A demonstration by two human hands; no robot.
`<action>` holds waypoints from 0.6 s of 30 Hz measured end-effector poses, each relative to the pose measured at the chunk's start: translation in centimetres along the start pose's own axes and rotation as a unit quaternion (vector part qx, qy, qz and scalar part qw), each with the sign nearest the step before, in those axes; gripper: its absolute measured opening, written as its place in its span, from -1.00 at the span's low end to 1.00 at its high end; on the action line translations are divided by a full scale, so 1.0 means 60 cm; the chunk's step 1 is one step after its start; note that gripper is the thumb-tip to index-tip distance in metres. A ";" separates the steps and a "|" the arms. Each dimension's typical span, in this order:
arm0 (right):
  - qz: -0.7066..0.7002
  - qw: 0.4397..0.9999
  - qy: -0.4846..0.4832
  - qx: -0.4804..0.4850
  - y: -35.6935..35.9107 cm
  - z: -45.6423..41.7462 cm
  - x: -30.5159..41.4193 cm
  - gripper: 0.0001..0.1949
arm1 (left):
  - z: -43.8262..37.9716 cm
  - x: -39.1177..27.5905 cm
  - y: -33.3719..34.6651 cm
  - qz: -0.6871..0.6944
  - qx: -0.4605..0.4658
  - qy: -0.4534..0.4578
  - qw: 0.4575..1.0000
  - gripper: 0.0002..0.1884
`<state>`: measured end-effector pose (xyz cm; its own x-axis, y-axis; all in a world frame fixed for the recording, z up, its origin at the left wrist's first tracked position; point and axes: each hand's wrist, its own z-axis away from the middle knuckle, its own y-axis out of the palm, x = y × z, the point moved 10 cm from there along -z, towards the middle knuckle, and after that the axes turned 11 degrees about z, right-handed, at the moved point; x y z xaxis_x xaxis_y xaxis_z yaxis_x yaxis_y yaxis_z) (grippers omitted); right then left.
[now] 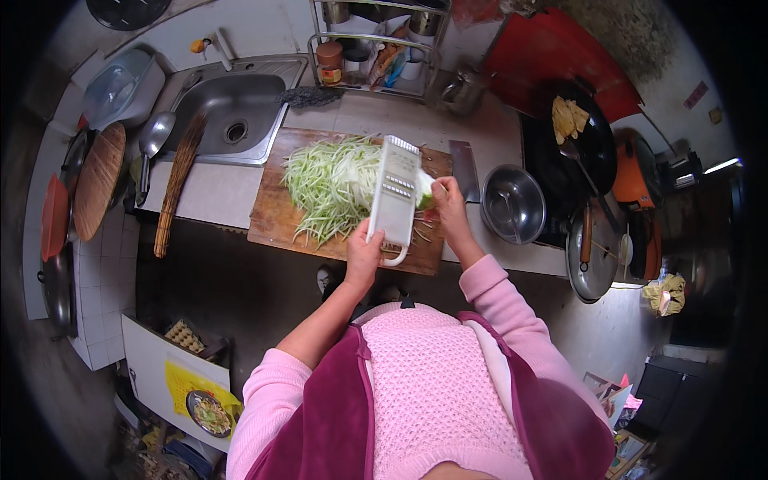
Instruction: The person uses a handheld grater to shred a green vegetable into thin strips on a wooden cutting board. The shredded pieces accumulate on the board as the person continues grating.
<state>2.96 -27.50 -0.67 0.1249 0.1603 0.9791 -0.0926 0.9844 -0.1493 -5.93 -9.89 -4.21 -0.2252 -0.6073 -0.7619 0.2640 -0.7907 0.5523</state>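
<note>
My left hand grips the lower end of a white plastic handheld grater, near its loop handle. The grater slants up and away over a wooden cutting board. In my right hand is a chunk of pale green vegetable, just right of the grater; part of it is hidden behind my fingers and the grater. A large heap of pale green shreds covers the board's left and middle. Thin scraps lie at the board's right side, below my right hand.
Right of the board lie a cleaver and a steel bowl with a spoon inside. A wok sits on the stove beyond. To the left are a steel sink, a twig brush and a ladle. A condiment rack stands behind.
</note>
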 end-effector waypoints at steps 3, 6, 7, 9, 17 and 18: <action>0.227 0.949 -0.209 -0.063 0.048 0.004 0.115 -0.61 | 0.003 -0.041 -0.011 0.006 -0.034 0.035 0.999 -0.74; 0.365 0.904 -0.221 -0.030 0.121 -0.001 0.150 -0.66 | 0.006 -0.068 -0.012 0.021 -0.026 0.049 0.998 -0.65; 0.412 0.879 -0.240 -0.023 0.143 0.003 0.162 -0.67 | 0.005 -0.073 -0.015 0.022 -0.029 0.048 0.998 -0.64; 0.471 0.839 -0.274 -0.012 0.180 0.014 0.174 -0.67 | 0.004 -0.083 -0.019 0.052 -0.019 0.047 0.997 -0.62; 0.551 0.810 -0.195 -0.050 0.223 -0.091 0.149 -0.69 | -0.005 -0.131 -0.038 0.045 0.053 0.005 0.998 -0.64; 0.560 0.802 -0.188 -0.086 0.211 -0.115 0.164 -0.70 | 0.001 -0.133 -0.031 0.047 0.073 0.004 0.996 -0.65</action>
<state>9.82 -12.94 6.13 -0.2507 0.9503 0.1846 0.2028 0.2380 -0.9499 -4.69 -3.57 0.88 -0.1976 -0.6795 -0.7065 0.1444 -0.7331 0.6647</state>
